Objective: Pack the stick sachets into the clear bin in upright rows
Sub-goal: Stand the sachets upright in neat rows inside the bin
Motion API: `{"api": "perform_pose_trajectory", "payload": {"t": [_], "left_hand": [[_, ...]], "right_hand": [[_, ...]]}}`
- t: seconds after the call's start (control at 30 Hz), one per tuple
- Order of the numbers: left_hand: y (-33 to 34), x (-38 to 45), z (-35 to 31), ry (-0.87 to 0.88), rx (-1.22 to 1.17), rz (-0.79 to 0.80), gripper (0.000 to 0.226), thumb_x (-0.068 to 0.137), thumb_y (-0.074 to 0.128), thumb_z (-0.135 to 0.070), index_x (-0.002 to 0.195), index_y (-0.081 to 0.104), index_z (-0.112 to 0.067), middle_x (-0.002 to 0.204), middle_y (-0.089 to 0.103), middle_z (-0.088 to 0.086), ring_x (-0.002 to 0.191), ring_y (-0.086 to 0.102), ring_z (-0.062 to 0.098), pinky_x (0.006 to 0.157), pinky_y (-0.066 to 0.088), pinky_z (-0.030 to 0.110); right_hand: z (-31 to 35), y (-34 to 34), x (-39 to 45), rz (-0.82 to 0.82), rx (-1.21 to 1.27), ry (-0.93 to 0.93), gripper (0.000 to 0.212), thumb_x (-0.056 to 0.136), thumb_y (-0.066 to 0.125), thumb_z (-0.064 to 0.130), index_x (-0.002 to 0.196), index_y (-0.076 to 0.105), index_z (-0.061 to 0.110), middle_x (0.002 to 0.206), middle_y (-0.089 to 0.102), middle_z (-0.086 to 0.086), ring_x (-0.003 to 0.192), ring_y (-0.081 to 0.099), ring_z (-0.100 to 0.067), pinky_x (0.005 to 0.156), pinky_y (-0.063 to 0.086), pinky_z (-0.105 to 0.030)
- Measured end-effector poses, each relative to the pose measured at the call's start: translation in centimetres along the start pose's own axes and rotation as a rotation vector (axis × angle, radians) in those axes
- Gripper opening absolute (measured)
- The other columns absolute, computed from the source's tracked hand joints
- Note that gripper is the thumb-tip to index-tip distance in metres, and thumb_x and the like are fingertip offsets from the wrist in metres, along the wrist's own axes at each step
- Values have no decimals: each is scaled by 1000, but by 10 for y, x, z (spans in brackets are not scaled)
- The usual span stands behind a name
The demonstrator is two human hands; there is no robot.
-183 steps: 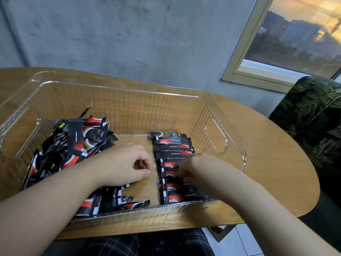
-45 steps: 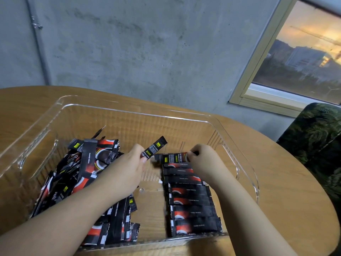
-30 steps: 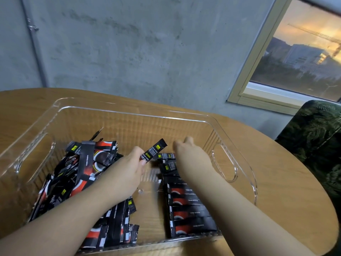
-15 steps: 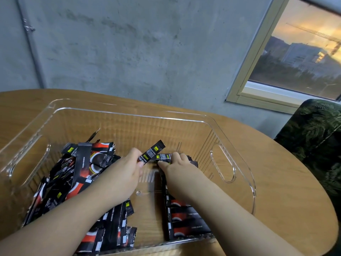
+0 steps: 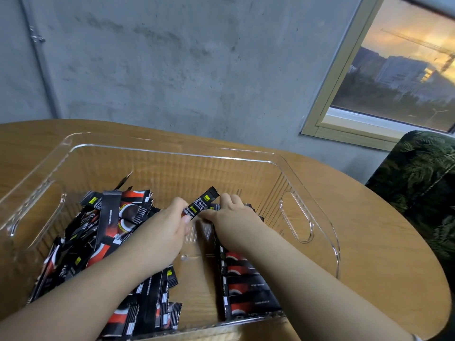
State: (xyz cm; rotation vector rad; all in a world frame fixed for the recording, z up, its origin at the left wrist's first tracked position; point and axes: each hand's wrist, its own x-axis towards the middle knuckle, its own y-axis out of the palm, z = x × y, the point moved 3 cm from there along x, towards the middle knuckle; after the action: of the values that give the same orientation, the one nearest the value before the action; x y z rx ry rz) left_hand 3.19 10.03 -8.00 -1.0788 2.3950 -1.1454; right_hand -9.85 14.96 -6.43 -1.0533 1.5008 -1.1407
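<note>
A clear bin (image 5: 172, 153) sits on the wooden table. Inside it, a loose pile of black-and-red stick sachets (image 5: 108, 217) fills the left side, and a tidy row of sachets (image 5: 246, 286) runs along the right side. My left hand (image 5: 162, 232) pinches one stick sachet (image 5: 202, 203) by its lower end and holds it tilted above the bin's middle. My right hand (image 5: 236, 217) is at the row's far end. Its thumb and forefinger close on that same sachet and hide the row's last sachets.
The wooden table (image 5: 369, 242) curves away to the right of the bin. A leaf-patterned chair (image 5: 423, 183) stands beyond the table's right edge. A concrete wall and a window (image 5: 406, 70) are behind. A strip of bare bin floor (image 5: 194, 279) separates pile and row.
My right hand has left the row's far end and come up to the sachet that my left hand holds. The left hand has barely moved.
</note>
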Motion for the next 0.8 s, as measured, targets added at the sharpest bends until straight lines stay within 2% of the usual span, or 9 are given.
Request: {"api": "perform_pose_trajectory", "payload": {"t": [0.13,0.3,0.4,0.57,0.7,0.8], "left_hand": [[0,0,0,-1,6,3,12,102,32,-26,102,42,-19,89,59,-1,75,57,17,65,46,33],[0,-1,0,-3,15,6,12,102,32,-28,101,41,-20,88,60,0,75,59,20,65,47,36],[0,-1,0,0,25,15,13,102,31,-28,102,41,-20,88,60,0,74,59,20,65,47,37],[1,0,0,-3,20,17,14,102,31,-27,100,42,-19,86,58,0,64,50,14,56,40,27],[1,0,-1,-9,22,23,13,102,31,-26,102,41,-18,89,59,-1,77,57,17,64,45,29],[0,-1,-1,-7,19,22,13,102,31,-26,101,42,-18,89,59,-1,78,58,18,67,45,32]], "right_hand": [[-5,0,-2,-6,7,42,50,97,41,19,144,29,29,125,33,-11,118,35,-28,90,40,-37],[-12,-6,-7,6,83,81,61,92,41,7,146,26,33,123,35,-10,119,34,-29,95,44,-41],[-19,-8,-16,-7,115,121,66,88,40,-1,147,27,29,129,37,-11,123,33,-29,97,43,-40],[-28,-1,-19,62,106,181,58,89,45,-1,144,34,13,139,40,-10,127,36,-29,104,40,-41],[-30,0,-15,59,108,218,55,89,49,1,142,37,12,138,42,-10,127,38,-29,101,43,-44],[-31,-2,-13,-13,120,232,52,89,50,-2,138,43,12,132,48,-12,123,42,-30,99,45,-42]]}}
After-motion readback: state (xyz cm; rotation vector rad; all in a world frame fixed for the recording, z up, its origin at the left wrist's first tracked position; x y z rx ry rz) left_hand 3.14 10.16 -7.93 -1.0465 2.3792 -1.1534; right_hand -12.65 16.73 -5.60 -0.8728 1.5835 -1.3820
